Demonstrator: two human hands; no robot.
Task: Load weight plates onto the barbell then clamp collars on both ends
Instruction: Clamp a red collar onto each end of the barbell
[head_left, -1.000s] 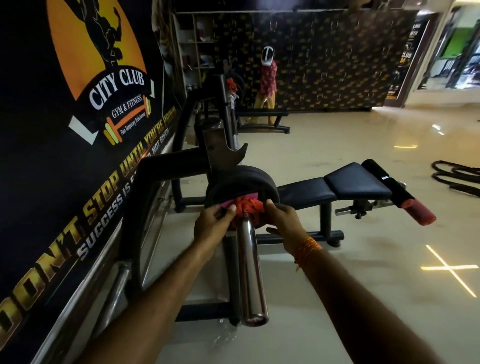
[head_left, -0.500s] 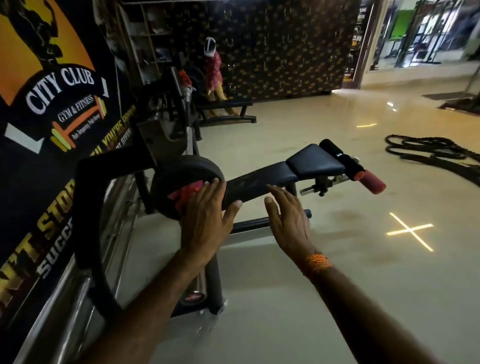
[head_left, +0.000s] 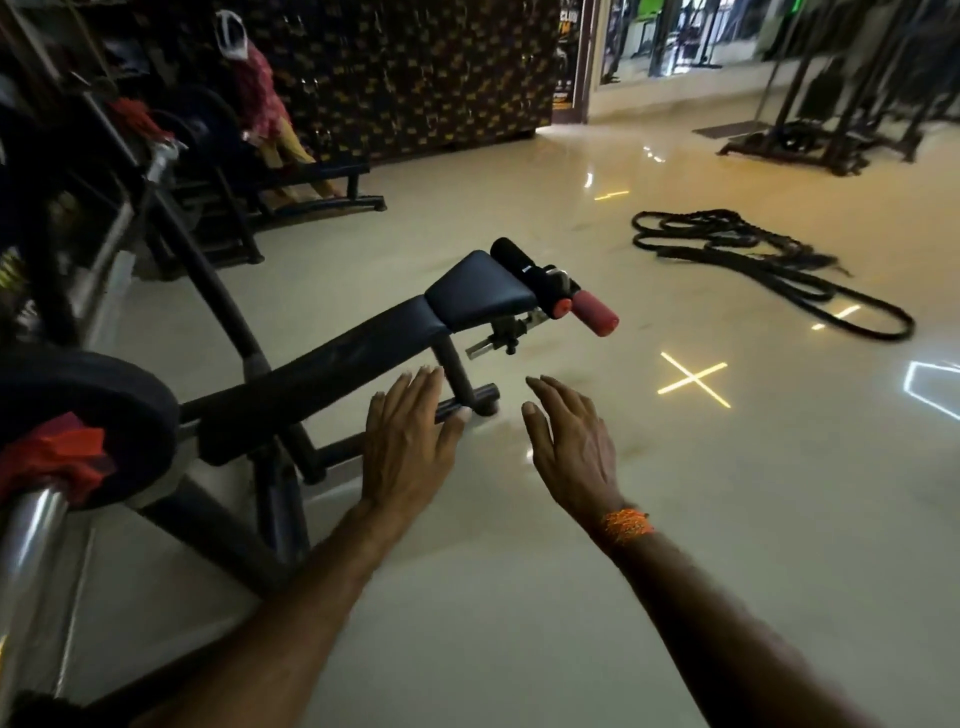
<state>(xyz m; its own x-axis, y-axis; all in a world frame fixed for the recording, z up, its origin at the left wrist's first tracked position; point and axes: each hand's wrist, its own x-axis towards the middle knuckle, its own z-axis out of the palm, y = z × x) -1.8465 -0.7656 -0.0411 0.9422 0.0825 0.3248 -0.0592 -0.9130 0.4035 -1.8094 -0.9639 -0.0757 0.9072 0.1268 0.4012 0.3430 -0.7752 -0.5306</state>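
Both hands are hanging loose with nothing in their grip, left hand (head_left: 408, 447) and right hand (head_left: 571, 444) splayed over the floor, probably since the red collar (head_left: 57, 462) is already sitting against the black round weight plate (head_left: 98, 415) on the chrome barbell sleeve (head_left: 28, 540) at far left. Beyond them the black padded bench (head_left: 363, 338) is angling across the glossy cream floor (head_left: 519, 597), with a coiled black battle rope (head_left: 753, 260) lying well apart farther back.

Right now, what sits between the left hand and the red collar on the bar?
In the head view, only the bench's black frame and the plate's rim lie between the left hand and the red collar.
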